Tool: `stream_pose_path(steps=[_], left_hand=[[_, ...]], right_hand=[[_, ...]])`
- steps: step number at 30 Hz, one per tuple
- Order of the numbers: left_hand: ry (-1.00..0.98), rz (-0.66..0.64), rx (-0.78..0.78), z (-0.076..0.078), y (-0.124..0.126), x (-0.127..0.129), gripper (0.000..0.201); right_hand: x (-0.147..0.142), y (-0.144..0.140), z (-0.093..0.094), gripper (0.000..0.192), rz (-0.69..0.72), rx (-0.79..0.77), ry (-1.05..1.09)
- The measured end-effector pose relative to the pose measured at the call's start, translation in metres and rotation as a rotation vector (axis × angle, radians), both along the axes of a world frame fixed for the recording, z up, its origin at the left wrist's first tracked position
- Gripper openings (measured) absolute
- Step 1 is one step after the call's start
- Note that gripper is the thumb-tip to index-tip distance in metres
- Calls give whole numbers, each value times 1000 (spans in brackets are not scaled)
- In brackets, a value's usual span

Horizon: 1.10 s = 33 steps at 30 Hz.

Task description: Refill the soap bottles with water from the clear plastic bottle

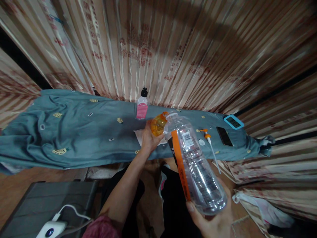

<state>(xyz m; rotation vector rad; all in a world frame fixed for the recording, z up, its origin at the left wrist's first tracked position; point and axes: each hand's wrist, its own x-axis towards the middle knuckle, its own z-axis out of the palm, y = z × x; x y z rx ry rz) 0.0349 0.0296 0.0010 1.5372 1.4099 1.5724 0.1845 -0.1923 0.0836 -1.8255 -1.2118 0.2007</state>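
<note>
You are tipping a large clear plastic bottle with an orange label stripe (pixel 195 165), your right hand (pixel 213 221) wrapping its base with fingers curled around it, its open mouth meeting a small orange-tinted bottle (pixel 158 125) that your left hand (pixel 148 138) is gripping closed above the near edge of the blue cloth-covered table (pixel 74 138). This looks like pouring between them; you are needing to keep the two mouths aligned. A pink-labelled bottle (pixel 142 107) is standing by the far edge.
</note>
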Motion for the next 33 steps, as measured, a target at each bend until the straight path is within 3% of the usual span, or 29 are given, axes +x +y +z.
stream_pose_path(steps=[9, 28, 33], left_hand=[[-23, 15, 17, -6, 2, 4, 67], [-38, 33, 11, -2, 2, 5, 68], [-56, 22, 20, -4, 2, 5, 62]], right_hand=[[0, 1, 2, 87, -8, -1, -7], [0, 1, 2, 85, -16, 24, -74], [-1, 0, 0, 88, -1, 16, -5]])
